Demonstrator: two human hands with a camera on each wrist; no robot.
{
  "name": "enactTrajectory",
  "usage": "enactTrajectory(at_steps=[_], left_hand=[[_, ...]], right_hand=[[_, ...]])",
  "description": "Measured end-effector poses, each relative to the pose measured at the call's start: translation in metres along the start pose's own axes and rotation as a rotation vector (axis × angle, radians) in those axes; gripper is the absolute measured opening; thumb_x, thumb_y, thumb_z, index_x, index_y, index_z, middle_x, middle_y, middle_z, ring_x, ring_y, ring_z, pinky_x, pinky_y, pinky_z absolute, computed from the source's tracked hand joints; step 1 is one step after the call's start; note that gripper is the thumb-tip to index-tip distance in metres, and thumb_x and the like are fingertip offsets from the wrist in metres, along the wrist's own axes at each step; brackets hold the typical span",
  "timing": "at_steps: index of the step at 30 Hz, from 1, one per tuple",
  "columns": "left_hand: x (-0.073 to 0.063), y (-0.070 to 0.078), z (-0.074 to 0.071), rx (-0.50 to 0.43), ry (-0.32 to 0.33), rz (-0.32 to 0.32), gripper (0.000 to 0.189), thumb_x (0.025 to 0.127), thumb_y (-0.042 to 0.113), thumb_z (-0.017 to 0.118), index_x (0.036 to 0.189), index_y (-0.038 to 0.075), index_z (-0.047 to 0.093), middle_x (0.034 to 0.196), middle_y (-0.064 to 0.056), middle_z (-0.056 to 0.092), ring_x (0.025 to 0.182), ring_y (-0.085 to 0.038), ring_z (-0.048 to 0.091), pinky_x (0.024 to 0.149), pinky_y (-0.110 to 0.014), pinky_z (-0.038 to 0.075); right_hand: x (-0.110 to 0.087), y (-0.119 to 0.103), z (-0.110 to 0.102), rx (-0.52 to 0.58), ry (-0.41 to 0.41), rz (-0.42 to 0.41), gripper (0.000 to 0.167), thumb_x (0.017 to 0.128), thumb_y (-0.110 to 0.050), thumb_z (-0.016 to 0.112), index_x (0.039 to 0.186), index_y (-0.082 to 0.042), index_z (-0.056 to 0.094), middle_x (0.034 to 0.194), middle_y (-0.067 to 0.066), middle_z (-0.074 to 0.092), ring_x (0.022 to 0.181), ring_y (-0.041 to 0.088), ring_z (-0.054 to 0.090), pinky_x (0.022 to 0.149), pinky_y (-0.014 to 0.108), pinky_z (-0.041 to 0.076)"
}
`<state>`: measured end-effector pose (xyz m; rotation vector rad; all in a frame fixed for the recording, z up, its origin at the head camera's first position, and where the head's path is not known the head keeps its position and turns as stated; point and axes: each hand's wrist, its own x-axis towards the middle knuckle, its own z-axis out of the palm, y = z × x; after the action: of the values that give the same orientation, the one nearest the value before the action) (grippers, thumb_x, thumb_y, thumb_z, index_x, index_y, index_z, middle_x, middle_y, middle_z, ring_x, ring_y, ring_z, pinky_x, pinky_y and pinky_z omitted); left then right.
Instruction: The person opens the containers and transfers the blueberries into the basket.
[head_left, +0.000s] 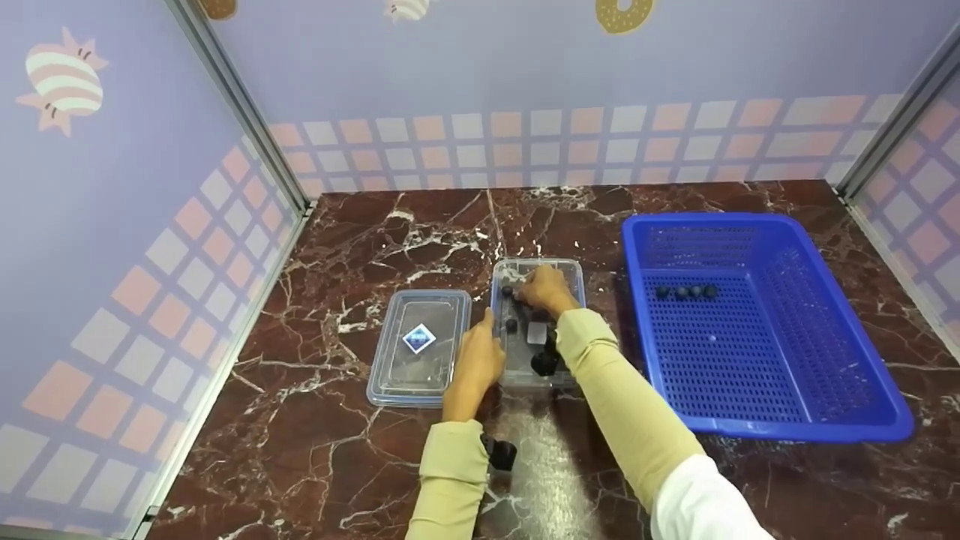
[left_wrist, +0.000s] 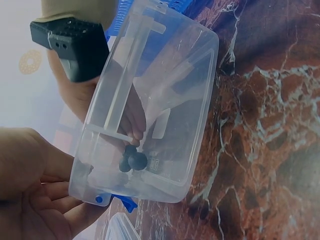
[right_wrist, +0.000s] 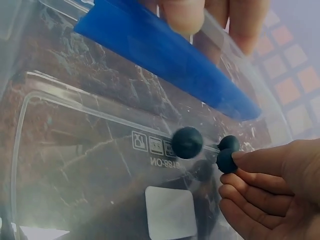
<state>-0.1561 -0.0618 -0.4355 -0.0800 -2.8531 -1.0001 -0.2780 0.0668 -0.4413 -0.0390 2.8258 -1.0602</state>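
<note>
A clear plastic container (head_left: pixel 517 379) stands between both hands, with dark round blueberries (right_wrist: pixel 187 142) inside near its far end. My right hand (head_left: pixel 547 289) reaches down into it. In the right wrist view, its thumb and index finger pinch one blueberry (right_wrist: pixel 226 161), which overlaps another blueberry (right_wrist: pixel 229 143) just behind. My left hand (head_left: pixel 478 360) grips the container's left wall, with fingers at the blue side clip (right_wrist: pixel 165 60). A white square label (right_wrist: pixel 171 212) shows at the container's base.
A blue perforated basket (head_left: pixel 780 431) stands on the right, with several blueberries (head_left: pixel 682 292) in a row inside. Left of the container lies a clear lid (head_left: pixel 390 375) with blue edging and a diamond sticker (head_left: pixel 419 339). Patterned panels (head_left: pixel 480 142) enclose the marbled tabletop (head_left: pixel 322 450).
</note>
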Motion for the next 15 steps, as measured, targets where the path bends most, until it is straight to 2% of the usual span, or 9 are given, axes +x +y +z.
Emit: enactTrajectory(at_steps=[6, 8, 12, 14, 15], left_hand=[[0.001, -0.001, 0.001, 0.004, -0.006, 0.002, 0.054, 0.087, -0.002, 0.057, 0.139, -0.008, 0.043, 0.12, -0.025, 0.062, 0.109, -0.043, 0.06, 0.096, -0.047, 0.047], [0.001, -0.001, 0.001, 0.003, -0.011, -0.002, 0.054, 0.087, -0.002, 0.057, 0.139, -0.008, 0.042, 0.119, -0.026, 0.062, 0.109, -0.043, 0.06, 0.097, -0.047, 0.047], [0.002, -0.001, 0.001, -0.012, -0.025, -0.022, 0.056, 0.087, -0.002, 0.057, 0.14, -0.007, 0.041, 0.123, -0.025, 0.061, 0.112, -0.042, 0.058, 0.099, -0.047, 0.046], [0.002, -0.002, 0.001, -0.018, -0.03, -0.029, 0.056, 0.087, -0.002, 0.057, 0.141, -0.007, 0.04, 0.125, -0.024, 0.06, 0.114, -0.042, 0.058, 0.1, -0.046, 0.046], [0.002, -0.002, 0.001, -0.021, -0.032, -0.034, 0.056, 0.087, -0.002, 0.056, 0.141, -0.006, 0.04, 0.126, -0.024, 0.06, 0.114, -0.041, 0.058, 0.1, -0.046, 0.045]], right_hand=[[0.0, -0.003, -0.013, 0.0, -0.035, -0.016, 0.016, 0.079, -0.013, 0.072, 0.087, 0.001, 0.076, 0.088, 0.015, 0.074, 0.072, 0.02, 0.056, 0.068, 0.029, 0.049], [0.0, -0.005, -0.018, 0.01, -0.043, -0.022, 0.017, 0.079, -0.014, 0.072, 0.088, 0.0, 0.076, 0.082, 0.013, 0.074, 0.066, 0.015, 0.056, 0.063, 0.025, 0.048], [0.002, -0.008, -0.029, 0.052, -0.055, -0.02, 0.017, 0.08, -0.016, 0.073, 0.088, -0.001, 0.076, 0.057, -0.002, 0.064, 0.05, 0.004, 0.052, 0.05, 0.015, 0.042], [0.002, -0.008, -0.034, 0.081, -0.063, -0.015, 0.018, 0.08, -0.016, 0.073, 0.089, -0.001, 0.076, 0.055, -0.006, 0.061, 0.048, 0.002, 0.052, 0.048, 0.013, 0.041], [0.002, -0.009, -0.036, 0.102, -0.07, -0.013, 0.018, 0.081, -0.016, 0.073, 0.09, -0.001, 0.076, 0.058, -0.005, 0.063, 0.049, 0.002, 0.053, 0.048, 0.012, 0.042]])
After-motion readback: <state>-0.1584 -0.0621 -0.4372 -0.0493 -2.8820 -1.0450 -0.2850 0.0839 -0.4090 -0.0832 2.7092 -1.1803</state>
